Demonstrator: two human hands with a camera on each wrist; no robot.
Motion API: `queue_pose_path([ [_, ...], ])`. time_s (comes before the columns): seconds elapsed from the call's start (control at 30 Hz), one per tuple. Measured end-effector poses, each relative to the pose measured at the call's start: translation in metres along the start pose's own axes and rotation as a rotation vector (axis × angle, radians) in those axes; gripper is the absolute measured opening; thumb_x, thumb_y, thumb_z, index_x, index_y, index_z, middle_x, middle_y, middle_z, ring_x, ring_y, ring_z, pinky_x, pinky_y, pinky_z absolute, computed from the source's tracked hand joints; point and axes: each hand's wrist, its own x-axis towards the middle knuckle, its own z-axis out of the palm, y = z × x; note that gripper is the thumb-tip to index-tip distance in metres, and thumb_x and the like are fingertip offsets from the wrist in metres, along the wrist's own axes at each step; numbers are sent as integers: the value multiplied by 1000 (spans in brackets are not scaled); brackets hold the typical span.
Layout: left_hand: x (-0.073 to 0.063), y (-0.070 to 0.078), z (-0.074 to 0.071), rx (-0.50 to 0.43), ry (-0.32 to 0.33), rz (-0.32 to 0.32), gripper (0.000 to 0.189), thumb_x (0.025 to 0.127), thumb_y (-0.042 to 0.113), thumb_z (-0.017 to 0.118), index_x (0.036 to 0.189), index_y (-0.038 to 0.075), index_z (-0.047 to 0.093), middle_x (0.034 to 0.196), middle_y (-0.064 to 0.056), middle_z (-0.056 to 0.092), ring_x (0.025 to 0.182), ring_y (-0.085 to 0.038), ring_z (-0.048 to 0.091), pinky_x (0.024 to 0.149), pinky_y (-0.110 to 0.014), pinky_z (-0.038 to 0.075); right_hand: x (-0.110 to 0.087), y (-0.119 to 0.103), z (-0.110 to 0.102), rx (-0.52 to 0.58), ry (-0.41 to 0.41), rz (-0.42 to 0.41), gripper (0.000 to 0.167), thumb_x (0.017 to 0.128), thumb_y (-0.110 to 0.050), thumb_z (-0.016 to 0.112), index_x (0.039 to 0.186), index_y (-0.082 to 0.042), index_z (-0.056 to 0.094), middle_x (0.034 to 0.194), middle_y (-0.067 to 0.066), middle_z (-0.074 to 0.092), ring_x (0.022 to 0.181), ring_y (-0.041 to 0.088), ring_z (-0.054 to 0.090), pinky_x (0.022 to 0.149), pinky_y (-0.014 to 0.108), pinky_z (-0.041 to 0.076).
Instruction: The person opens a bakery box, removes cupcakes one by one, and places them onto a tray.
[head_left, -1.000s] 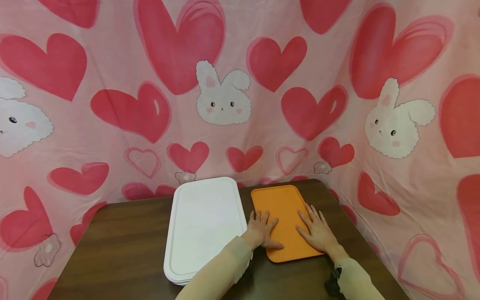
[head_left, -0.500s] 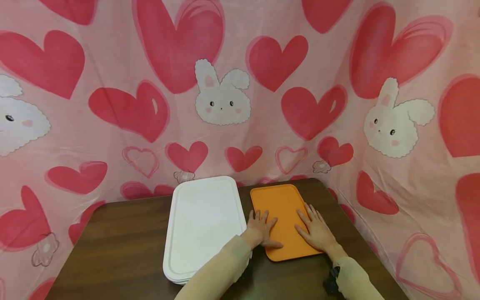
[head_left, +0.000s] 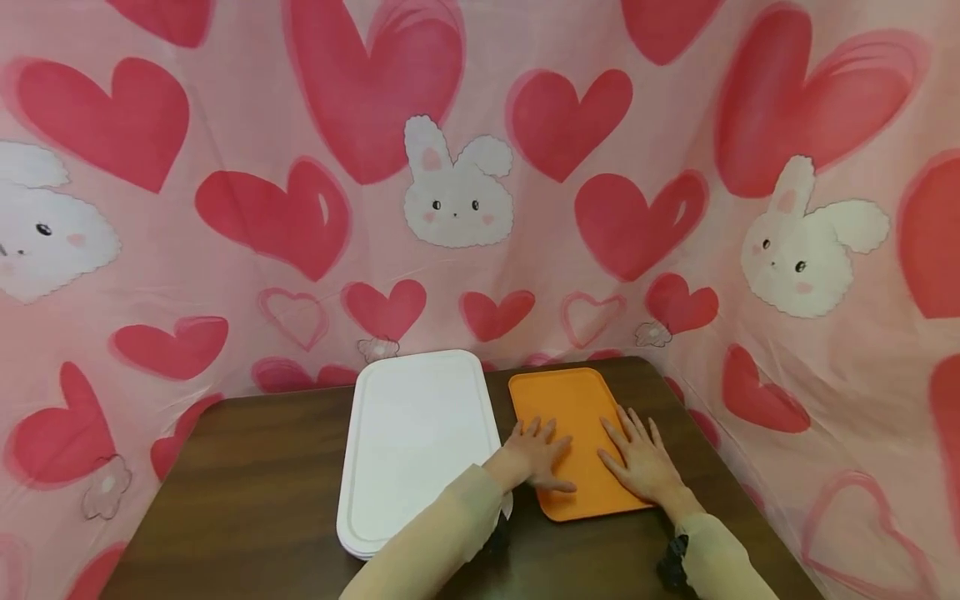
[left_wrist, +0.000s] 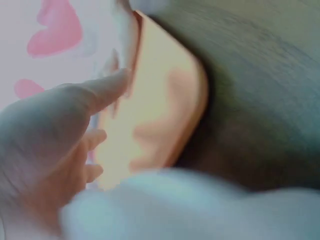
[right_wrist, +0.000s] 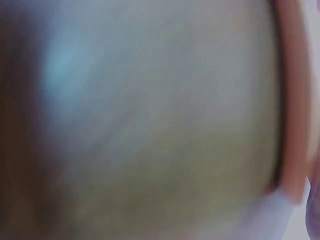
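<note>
An orange tray lies flat on the brown table, to the right of a stack of white trays or boards. Over the orange tray's left side my left hand spreads its fingers, thumb toward the near end. In the left wrist view the thumb and fingers show close over the tray's surface, with a dark reflection on it. My right hand rests with spread fingers on the tray's right edge. The right wrist view is blurred, with the tray's edge along its right side.
The dark wooden table extends left of the white stack and along the near side. A pink cloth printed with hearts and rabbits hangs behind the table and along its right side.
The head view has shifted slightly, moving the scene rightward. My left hand has moved slightly right over the orange tray, and a white corner now shows under its wrist. The right hand stays put.
</note>
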Motion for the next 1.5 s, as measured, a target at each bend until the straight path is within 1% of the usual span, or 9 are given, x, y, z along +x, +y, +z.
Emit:
queue_pose_path([
  [0.17, -8, -13, -22, -51, 26, 28, 81, 106, 67, 58, 175, 38, 27, 187, 0, 15, 175, -27, 16, 143, -52, 19, 3, -2, -17, -18, 17, 20, 55, 105, -28, 72, 151, 1, 63, 164, 34, 50, 160, 55, 35, 131, 79, 18],
  [0.33, -28, -47, -32, -127, 80, -13, 82, 108, 58, 63, 176, 31, 26, 188, -5, 14, 175, -33, 14, 143, -57, 15, 14, -13, -29, -12, 88, -25, 51, 102, -16, 75, 146, 7, 65, 151, 33, 62, 150, 55, 51, 129, 75, 32],
  [0.43, -43, -67, -26, -115, 141, -40, 84, 106, 60, 64, 176, 29, 29, 187, -8, 18, 174, -34, 18, 142, -58, 19, 21, -23, -33, -7, 114, -55, 53, 101, -15, 77, 147, 9, 63, 151, 33, 63, 148, 54, 53, 128, 73, 36],
  [0.6, -65, -91, -12, -152, 231, -56, 84, 104, 58, 67, 173, 21, 37, 183, -14, 27, 171, -39, 26, 139, -63, 24, 31, -42, -35, 24, 136, -87, 54, 101, -15, 76, 147, 9, 62, 150, 33, 64, 145, 54, 56, 126, 72, 39],
  [0.87, -104, -134, -2, -330, 341, -108, 80, 106, 49, 67, 172, 14, 37, 182, -21, 26, 170, -48, 22, 136, -73, 20, 46, -72, -28, 131, 152, -76, 49, 104, -17, 74, 146, 6, 64, 141, 32, 69, 132, 51, 65, 112, 72, 52],
  [1.07, -136, -169, 2, -500, 413, -210, 83, 108, 46, 65, 174, 9, 30, 182, -28, 20, 169, -53, 17, 137, -74, 15, 53, -92, -29, 284, 105, -5, 42, 106, -13, 72, 142, 8, 68, 131, 27, 75, 122, 46, 71, 107, 65, 58],
  [1.27, -167, -200, 9, -583, 440, -305, 86, 108, 43, 65, 173, 2, 26, 180, -34, 16, 168, -57, 13, 136, -74, 12, 62, -106, -32, 431, 78, 30, 39, 107, -10, 69, 140, 11, 68, 126, 26, 79, 111, 40, 76, 102, 60, 62],
  [1.4, -181, -216, 18, -580, 430, -372, 90, 108, 44, 65, 173, -2, 23, 179, -37, 15, 167, -59, 11, 135, -76, 9, 68, -114, -33, 435, 98, 29, 38, 107, -10, 69, 138, 11, 70, 127, 27, 79, 112, 41, 76, 102, 60, 62],
  [1.5, -188, -224, 26, -582, 418, -426, 92, 109, 45, 64, 173, -3, 19, 179, -38, 13, 167, -61, 7, 135, -77, 5, 70, -121, -32, 410, 108, 23, 39, 106, -12, 69, 140, 9, 69, 133, 29, 76, 120, 46, 74, 106, 62, 60],
])
